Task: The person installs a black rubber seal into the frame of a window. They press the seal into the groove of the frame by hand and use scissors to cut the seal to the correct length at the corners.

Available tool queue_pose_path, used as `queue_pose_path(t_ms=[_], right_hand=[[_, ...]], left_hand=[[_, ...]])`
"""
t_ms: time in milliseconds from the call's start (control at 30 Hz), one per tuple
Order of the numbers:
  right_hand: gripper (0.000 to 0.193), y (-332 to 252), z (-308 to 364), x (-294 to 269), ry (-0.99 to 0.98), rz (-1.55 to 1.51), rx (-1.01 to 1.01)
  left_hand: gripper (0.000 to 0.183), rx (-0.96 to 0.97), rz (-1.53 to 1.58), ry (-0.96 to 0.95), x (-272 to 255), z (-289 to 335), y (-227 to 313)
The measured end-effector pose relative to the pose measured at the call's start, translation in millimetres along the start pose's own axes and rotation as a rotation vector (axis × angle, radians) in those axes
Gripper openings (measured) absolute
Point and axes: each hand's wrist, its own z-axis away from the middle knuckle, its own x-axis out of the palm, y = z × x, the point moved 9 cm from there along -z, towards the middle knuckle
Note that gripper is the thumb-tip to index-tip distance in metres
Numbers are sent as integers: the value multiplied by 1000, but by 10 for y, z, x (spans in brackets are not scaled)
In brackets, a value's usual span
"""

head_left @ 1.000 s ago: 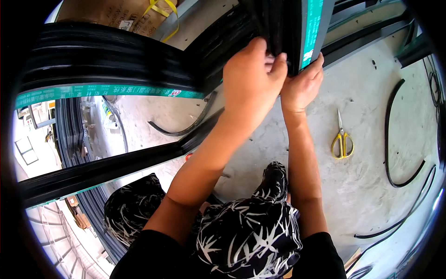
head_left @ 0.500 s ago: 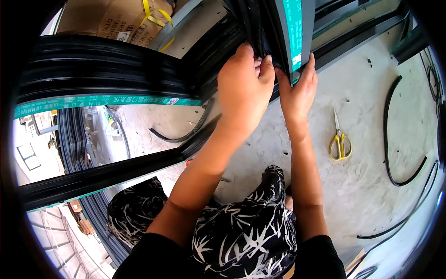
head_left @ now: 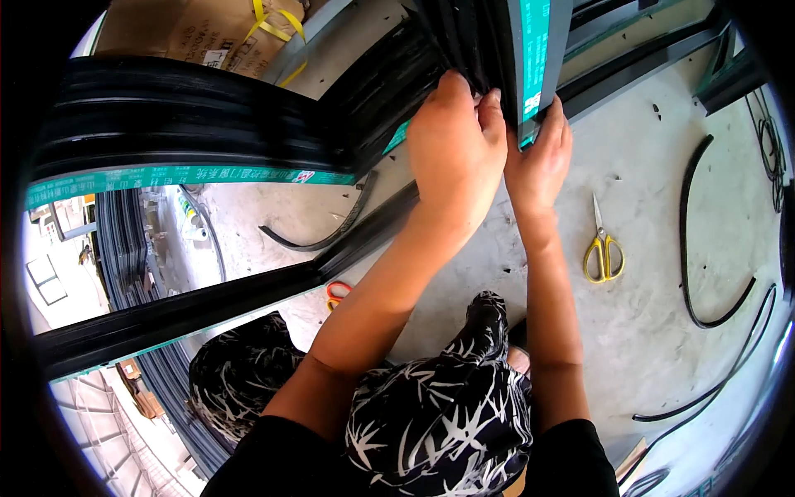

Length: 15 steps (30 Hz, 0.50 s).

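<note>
A dark frame profile (head_left: 557,58) with green-and-white film comes down from the upper edge. My right hand (head_left: 538,166) clasps its lower end, thumb on the left face and fingers on the right. Just left of it, my left hand (head_left: 458,157) is closed, thumb and fingers pinched at a black rubber strip (head_left: 464,41) along the profile's dark inner side. The fingertips are partly hidden against the black. Both hands are close together, nearly touching. On the floor to the right lie yellow-handled scissors (head_left: 613,258).
Black frame bars (head_left: 190,112) with green film fill the left, and a lower bar (head_left: 207,313) crosses near my knees. Red-handled scissors (head_left: 337,290) lie beside my left forearm. Curved black strips (head_left: 686,240) are on the right floor. A cardboard box (head_left: 190,33) stands at the back left.
My left hand has shifted slightly right, nearer the right hand, still pinching. The view has moved a little, and more of the red-handled scissors shows beside my left forearm.
</note>
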Motion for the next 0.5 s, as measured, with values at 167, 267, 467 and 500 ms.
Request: queue_pose_path(t_ms=[167, 267, 467, 500], right_hand=[[75, 17, 0, 29, -16, 38, -20], [74, 52, 10, 39, -36, 10, -43], [77, 77, 0, 42, -131, 12, -9], [78, 96, -32, 52, -167, 11, 30]], left_hand=[[17, 4, 30, -14, -8, -15, 3], [16, 4, 51, -31, -17, -28, -13], [13, -14, 108, -58, -25, -33, -43], [13, -22, 152, -58, -24, -30, -51]])
